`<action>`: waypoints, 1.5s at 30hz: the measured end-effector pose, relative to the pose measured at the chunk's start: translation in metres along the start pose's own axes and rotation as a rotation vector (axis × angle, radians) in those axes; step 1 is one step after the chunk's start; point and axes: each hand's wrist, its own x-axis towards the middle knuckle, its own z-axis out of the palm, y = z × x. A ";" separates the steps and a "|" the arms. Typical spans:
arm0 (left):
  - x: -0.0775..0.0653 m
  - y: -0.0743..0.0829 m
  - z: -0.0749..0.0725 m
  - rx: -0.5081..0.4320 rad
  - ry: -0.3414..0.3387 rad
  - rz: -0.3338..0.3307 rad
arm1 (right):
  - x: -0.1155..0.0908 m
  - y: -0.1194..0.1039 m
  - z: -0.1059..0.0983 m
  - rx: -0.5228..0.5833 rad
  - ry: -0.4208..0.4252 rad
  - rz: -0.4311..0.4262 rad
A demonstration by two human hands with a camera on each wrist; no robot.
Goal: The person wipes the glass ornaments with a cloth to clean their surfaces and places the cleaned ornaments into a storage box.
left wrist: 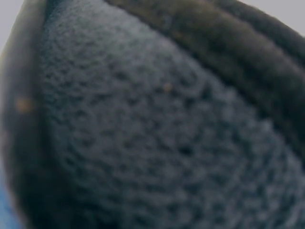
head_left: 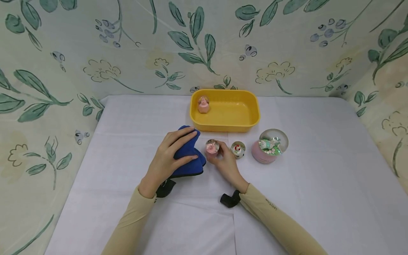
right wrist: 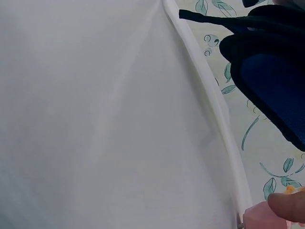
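My left hand [head_left: 162, 159] grips a folded blue cloth [head_left: 189, 167] with dark edging, thumb and fingers spread across it. Dark fuzzy fabric [left wrist: 162, 124] fills the left wrist view from very close. Just right of the cloth, my right hand [head_left: 227, 166] pinches a small snow globe [head_left: 211, 147] with a pink base and a pink figure inside. Its pink base [right wrist: 262, 217] shows at the lower right of the right wrist view with a fingertip on it. The cloth [right wrist: 276, 86] hangs above it there, apart from the globe.
A yellow tray [head_left: 226, 128] stands behind my hands, with a small pink figurine [head_left: 203, 105] at its left end. Right of my right hand are another small globe [head_left: 238, 149] and a large pink-based snow globe [head_left: 266, 152]. White cloth [head_left: 318, 177] covers the table.
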 end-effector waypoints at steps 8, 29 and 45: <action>0.000 -0.001 0.000 -0.010 0.006 0.011 | 0.001 0.001 0.001 -0.031 0.036 -0.045; 0.002 -0.001 0.000 -0.035 0.014 -0.016 | -0.007 -0.064 -0.044 0.146 0.035 -0.140; 0.009 0.006 -0.004 -0.106 0.049 -0.003 | -0.015 -0.090 -0.074 0.353 0.092 -0.280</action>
